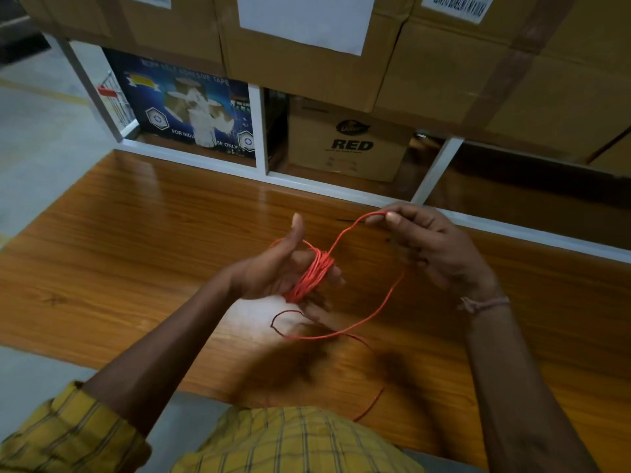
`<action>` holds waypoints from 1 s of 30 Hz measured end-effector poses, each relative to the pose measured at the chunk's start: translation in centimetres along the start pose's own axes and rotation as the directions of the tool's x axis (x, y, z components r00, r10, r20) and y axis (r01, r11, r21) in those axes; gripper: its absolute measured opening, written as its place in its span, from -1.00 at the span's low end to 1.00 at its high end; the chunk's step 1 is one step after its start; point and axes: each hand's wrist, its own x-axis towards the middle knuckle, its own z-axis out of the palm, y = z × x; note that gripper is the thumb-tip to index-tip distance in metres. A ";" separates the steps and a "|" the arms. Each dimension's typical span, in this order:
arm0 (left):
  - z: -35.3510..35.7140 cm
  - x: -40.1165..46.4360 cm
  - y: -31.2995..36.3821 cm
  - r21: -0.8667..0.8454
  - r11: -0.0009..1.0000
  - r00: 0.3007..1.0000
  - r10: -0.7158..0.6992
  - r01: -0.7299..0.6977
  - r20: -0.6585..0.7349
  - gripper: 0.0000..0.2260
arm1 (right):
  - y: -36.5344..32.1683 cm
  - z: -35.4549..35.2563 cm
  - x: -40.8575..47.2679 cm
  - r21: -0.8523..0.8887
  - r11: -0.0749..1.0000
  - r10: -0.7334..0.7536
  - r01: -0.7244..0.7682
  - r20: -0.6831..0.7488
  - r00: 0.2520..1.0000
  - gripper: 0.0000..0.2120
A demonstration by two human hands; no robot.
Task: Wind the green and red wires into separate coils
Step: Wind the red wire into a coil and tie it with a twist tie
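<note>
Pinching the red wire (345,233) in my right hand (430,247), up and right of the coil (312,274) wrapped around my left hand (273,268) fingers, I keep the slack trailing onto the tabletop (136,233).

- Thin red wire (312,274): several turns bunched in a tight coil around the left hand's fingers; its loose length loops up to the right hand, then trails down over the tabletop.

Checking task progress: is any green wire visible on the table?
No; only the red wire, wound round the left hand, shows above the table.
</note>
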 end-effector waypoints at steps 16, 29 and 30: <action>1.7 -1.6 2.5 -0.621 0.769 0.790 0.472 -0.153 0.391 0.27 | 6.9 4.1 2.7 -0.378 0.889 0.194 -0.258 -0.199 0.961 -0.62; -0.1 0.7 2.2 -0.328 0.820 0.870 0.365 -0.468 -0.331 0.10 | 5.8 8.8 -1.7 -0.440 0.837 0.481 -0.324 0.313 0.819 -0.72; -0.3 0.9 1.7 -0.221 0.881 0.868 0.317 -0.419 -0.382 0.06 | 4.8 8.7 -2.2 -0.448 0.841 0.473 -0.303 0.340 0.813 -0.73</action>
